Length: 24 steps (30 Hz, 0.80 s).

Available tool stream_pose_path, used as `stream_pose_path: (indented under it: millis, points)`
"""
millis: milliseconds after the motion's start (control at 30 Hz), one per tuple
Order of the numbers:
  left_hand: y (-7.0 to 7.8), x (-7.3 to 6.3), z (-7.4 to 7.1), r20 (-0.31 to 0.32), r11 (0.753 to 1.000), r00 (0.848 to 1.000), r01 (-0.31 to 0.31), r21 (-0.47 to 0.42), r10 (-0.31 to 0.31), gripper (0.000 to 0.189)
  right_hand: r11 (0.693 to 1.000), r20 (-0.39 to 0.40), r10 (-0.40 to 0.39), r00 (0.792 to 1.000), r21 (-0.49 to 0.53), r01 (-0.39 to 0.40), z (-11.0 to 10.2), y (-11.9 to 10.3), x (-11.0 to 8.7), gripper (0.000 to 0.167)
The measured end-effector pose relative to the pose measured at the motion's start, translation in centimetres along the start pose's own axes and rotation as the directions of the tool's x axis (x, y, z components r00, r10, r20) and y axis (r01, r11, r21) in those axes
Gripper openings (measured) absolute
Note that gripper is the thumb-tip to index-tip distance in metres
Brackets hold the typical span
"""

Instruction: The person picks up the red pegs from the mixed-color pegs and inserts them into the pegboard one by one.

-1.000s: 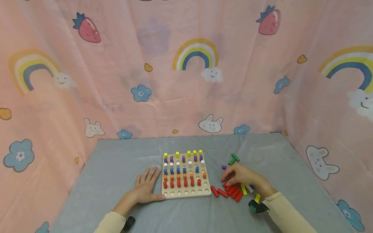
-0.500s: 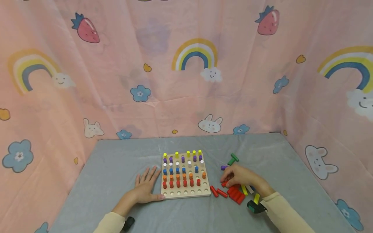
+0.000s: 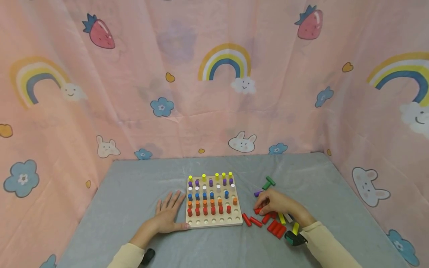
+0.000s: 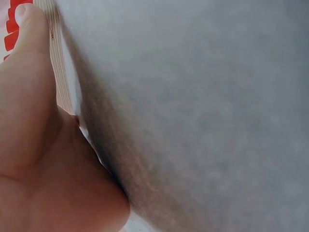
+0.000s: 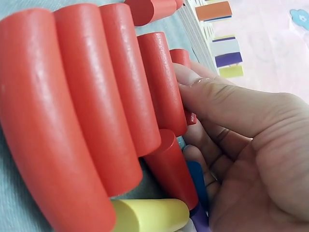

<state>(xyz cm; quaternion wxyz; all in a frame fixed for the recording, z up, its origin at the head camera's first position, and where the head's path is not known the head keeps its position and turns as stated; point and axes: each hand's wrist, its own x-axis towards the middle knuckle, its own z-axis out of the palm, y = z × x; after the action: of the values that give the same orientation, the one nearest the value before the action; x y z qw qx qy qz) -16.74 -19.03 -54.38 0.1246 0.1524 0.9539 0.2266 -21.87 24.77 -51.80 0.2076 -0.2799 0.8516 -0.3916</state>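
Note:
My left hand (image 3: 165, 216) lies with fingers spread beside a wooden pegboard (image 3: 218, 225), its thumb on the near left corner. Rows of coloured pegs stand in the board: yellow, purple, white, blue, orange and red. To the right of the board, my right hand (image 3: 278, 203) pinches a red peg (image 3: 257, 211) between thumb and fingers. The right wrist view shows the thumb (image 5: 217, 99) against that peg, the other fingers curled behind. Three red pegs (image 3: 276, 229) lie side by side just below the hand, and other red ones lie close by.
Two green pegs (image 3: 269, 181) and a purple peg (image 3: 257, 194) lie beyond my right hand. Yellow pegs (image 3: 281, 219) and a white one (image 3: 288, 217) are partly under the wrist. Patterned pink cloth (image 3: 214, 123) rises behind the grey table (image 3: 144, 178).
Several loose red pegs have slid toward the near right, and the row has split apart. My right hand has closed on a red peg, almost in place. The left hand stays still.

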Motion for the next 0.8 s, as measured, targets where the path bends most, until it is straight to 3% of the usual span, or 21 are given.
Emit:
stream_pose_path:
  millis: [800]
  points:
    - [-0.31,0.35,0.20,0.009,1.000,1.000,0.009,0.015,-0.009,0.116,0.999,-0.021,0.005,1.000,-0.054,-0.006,0.12,-0.21,-0.23,0.014]
